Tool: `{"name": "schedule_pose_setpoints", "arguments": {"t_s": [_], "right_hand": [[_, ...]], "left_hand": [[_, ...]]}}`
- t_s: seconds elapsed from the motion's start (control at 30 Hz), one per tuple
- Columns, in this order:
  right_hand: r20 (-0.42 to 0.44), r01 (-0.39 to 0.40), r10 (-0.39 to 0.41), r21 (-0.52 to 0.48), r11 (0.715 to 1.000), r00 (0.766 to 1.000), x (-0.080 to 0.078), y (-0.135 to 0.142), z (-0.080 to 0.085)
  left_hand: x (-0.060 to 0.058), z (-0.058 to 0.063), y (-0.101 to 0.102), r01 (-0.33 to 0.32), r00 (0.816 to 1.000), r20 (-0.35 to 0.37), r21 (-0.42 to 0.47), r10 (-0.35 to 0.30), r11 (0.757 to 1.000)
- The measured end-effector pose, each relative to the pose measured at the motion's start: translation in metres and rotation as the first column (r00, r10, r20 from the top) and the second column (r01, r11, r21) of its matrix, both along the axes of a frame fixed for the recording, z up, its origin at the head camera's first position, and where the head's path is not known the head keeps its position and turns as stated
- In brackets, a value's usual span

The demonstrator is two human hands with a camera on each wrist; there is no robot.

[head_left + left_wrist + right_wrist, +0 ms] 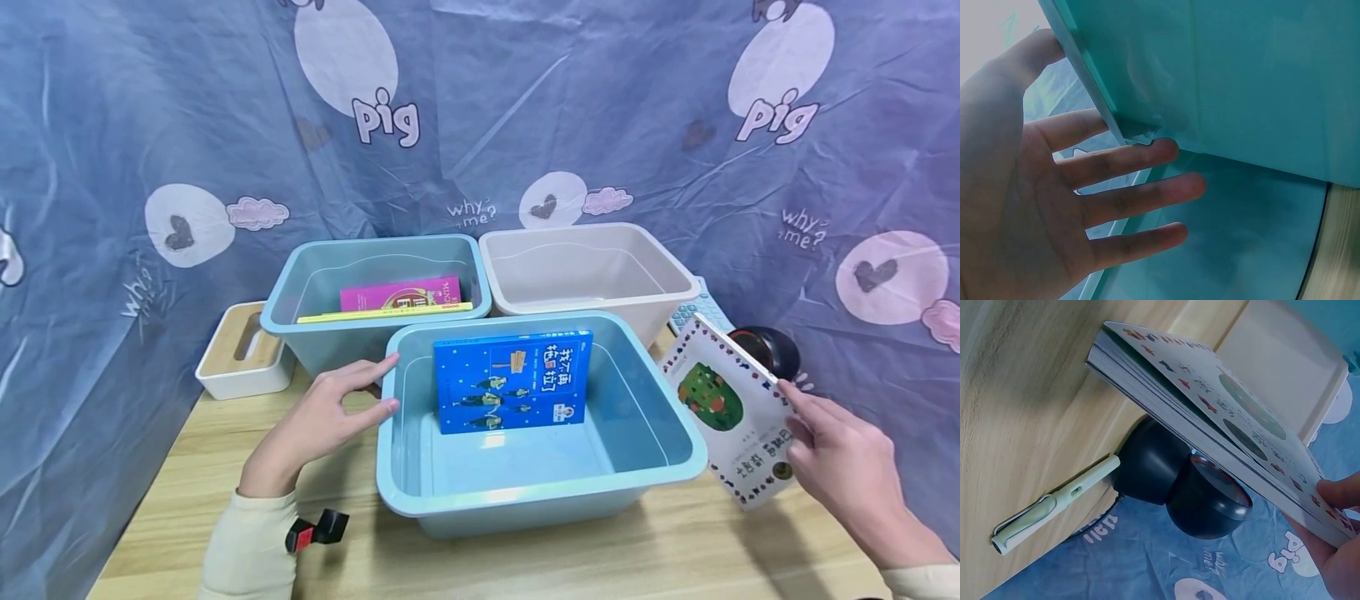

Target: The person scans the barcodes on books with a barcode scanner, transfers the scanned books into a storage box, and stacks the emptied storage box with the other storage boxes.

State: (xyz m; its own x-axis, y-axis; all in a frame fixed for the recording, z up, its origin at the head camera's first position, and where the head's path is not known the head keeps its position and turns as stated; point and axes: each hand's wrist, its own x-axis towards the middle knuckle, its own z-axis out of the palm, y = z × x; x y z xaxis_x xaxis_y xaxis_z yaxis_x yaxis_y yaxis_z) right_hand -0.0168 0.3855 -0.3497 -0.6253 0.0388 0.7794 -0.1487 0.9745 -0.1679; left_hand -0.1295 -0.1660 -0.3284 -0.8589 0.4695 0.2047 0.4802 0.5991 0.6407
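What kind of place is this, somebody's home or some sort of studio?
Probably a makeshift recording corner rather than a lived-in room: a cartoon "pig" sheet hangs as a backdrop behind a wooden table, and plastic bins with books are laid out for sorting.

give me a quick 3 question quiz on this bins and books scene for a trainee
1. True or false: the blue book lies flat on the table outside the bins.
2. Which hand holds the white book? A) left hand B) right hand C) neither
3. Fill in: the left hand touches the side of the near ____ bin with straight fingers.

Key
1. False: it leans upright inside the near blue bin.
2. B: the right hand grips its lower edge, beside the bin.
3. blue
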Motion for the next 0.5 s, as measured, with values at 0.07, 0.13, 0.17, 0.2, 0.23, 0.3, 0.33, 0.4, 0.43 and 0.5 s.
{"name": "schedule_pose_setpoints", "arguments": {"t_s": [0.07, 0.13, 0.17, 0.2, 0.23, 0.3, 0.33, 0.4, 0.43, 0.5], "right_hand": [[-0.001, 0.007, -0.007, 0.002, 1.000, 1.000, -0.0009, 0.0008, -0.0003], [0.001, 0.010, -0.010, -0.001, 1.000, 1.000, -0.0016, 0.0005, -0.0001], [0.002, 0.010, -0.010, 0.000, 1.000, 1.000, -0.0019, 0.0000, 0.0001], [0.003, 0.010, -0.010, 0.001, 1.000, 1.000, -0.0023, -0.0006, 0.0003], [0.001, 0.007, -0.007, 0.002, 1.000, 1.000, -0.0026, -0.0012, 0.0006], [0.000, 0.003, -0.003, 0.000, 1.000, 1.000, -0.0035, -0.0031, 0.0012], [-0.001, 0.004, -0.004, -0.005, 1.000, 1.000, -0.0041, -0.0040, 0.0014], [-0.002, 0.010, -0.010, -0.014, 1.000, 1.000, -0.0054, -0.0059, 0.0017], [0.001, 0.010, -0.010, -0.020, 1.000, 1.000, -0.0060, -0.0066, 0.0018], [0.004, 0.017, -0.017, -0.024, 1.000, 1.000, -0.0075, -0.0079, 0.0017]], "left_hand": [[0.0002, 0.0001, 0.0000, 0.000, 1.000, 0.002, -0.001, 0.000, 1.000], [0.0004, 0.0001, -0.0001, -0.002, 1.000, 0.005, 0.001, 0.002, 1.000], [0.0004, 0.0002, -0.0001, -0.002, 1.000, 0.007, 0.002, 0.002, 1.000], [0.0004, 0.0002, -0.0002, -0.003, 1.000, 0.008, 0.003, 0.003, 1.000], [0.0004, 0.0002, -0.0003, -0.004, 1.000, 0.010, 0.003, 0.004, 1.000], [0.0002, 0.0003, -0.0004, -0.006, 1.000, 0.010, 0.002, 0.006, 1.000], [0.0001, 0.0003, -0.0004, -0.007, 1.000, 0.010, 0.001, 0.007, 1.000], [0.0000, 0.0005, -0.0003, -0.007, 1.000, 0.011, -0.002, 0.007, 1.000], [0.0000, 0.0007, -0.0001, -0.008, 1.000, 0.011, -0.004, 0.008, 1.000], [0.0000, 0.0009, 0.0003, -0.008, 1.000, 0.014, -0.006, 0.008, 1.000]]}}
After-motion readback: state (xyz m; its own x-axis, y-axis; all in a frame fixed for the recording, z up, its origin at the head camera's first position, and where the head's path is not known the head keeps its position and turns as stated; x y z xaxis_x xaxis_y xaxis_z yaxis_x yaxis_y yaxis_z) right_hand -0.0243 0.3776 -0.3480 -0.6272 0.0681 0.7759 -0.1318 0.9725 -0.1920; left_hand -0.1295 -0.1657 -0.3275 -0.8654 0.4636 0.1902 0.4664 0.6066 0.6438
